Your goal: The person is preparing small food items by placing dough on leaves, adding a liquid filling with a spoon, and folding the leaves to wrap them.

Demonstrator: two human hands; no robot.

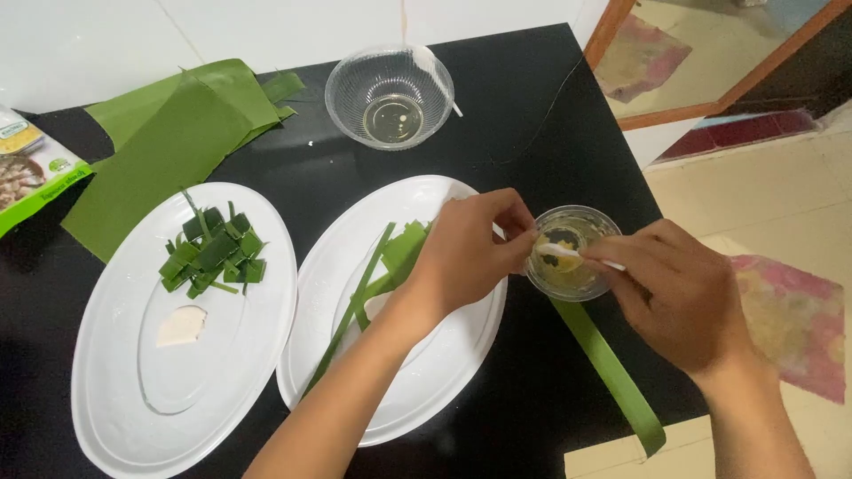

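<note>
Cup: small clear cup [572,253] sits between both hands on the black table [532,133].
Left hand [466,253]: arched, fingertips pinching the cup's rim.
Right hand [679,297]: curled, gripping a white spoon [568,254] dipped inside.

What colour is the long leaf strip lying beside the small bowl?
Green, seen in the head view: the leaf strip.

We see a black table [497,115] holding two plain white plates [115,372], dark green folded leaf pieces [213,253], a broad lighter green leaf [169,142], a clear ribbed bowl [389,96], a clear cup [572,253] with yellowish paste, and a white spoon [568,254].
</note>
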